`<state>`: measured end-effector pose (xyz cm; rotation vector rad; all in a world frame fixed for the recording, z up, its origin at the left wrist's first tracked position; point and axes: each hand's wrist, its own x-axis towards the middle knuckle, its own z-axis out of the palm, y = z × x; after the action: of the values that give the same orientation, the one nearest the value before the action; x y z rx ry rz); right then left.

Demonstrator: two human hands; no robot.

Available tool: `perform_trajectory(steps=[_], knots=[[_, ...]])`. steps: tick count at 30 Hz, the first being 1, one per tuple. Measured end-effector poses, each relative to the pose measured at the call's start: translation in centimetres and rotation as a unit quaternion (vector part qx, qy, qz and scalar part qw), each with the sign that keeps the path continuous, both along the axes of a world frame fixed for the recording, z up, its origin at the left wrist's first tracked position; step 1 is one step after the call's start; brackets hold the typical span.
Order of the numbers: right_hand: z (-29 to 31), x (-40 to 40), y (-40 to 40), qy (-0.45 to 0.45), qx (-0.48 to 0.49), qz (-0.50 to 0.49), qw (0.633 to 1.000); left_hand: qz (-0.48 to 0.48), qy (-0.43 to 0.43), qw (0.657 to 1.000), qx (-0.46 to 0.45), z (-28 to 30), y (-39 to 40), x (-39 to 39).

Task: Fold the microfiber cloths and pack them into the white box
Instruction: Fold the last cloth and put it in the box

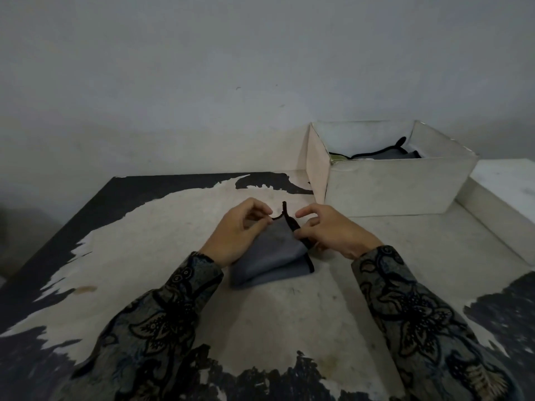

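Grey microfiber cloth (pixel 269 256) with black edging sits on the worn tabletop (pixel 173 227), centre of view, already doubled over: fold runs along the near-left side, layers stacked, a black-trimmed corner sticking up at the far end. Looks like mid-fold, probably the second or last fold, edges not yet aligned.

Left hand (pixel 237 230): fingers curled, thumb and forefinger pinched on the cloth's far-left edge at the black trim, palm resting on the cloth's left side. Right hand (pixel 330 230): fingers partly curled, thumb and fingertips gripping the black trimmed edge on the right side; index finger loose above it. Both hands have hold of the same cloth, neither carries anything else.

White box (pixel 388 183) is far-right of the cloth, apart from it, open top, standing against the wall. Inside: at least one grey cloth with black trim (pixel 385 153) visible over the front wall; count can't be read, most of the interior is hidden. Something light-coloured at the inner left corner, unclear what.

Status guess: some packed, this one partway folded, not yet in the box. No other loose cloths on the table in view, so this may be the last. Remaining: finish the fold, flatten, place in box.
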<state>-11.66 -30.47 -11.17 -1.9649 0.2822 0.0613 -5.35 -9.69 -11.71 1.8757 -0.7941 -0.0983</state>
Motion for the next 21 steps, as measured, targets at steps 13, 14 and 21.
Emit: perform_trajectory(steps=[13,14,21], knots=[[-0.2,-0.3,0.4,0.025,-0.205,0.081,0.975,0.017,-0.186,0.888,0.419,-3.7,1.4,-1.1],[-0.2,-0.3,0.5,0.023,-0.206,0.08,0.975,0.015,-0.187,0.884,0.428,-3.6,1.4,-1.2],[-2.4,0.6,2.4,-0.017,-0.3,-0.006,0.954,0.004,-0.191,0.875,0.444,-3.9,1.3,-1.3]])
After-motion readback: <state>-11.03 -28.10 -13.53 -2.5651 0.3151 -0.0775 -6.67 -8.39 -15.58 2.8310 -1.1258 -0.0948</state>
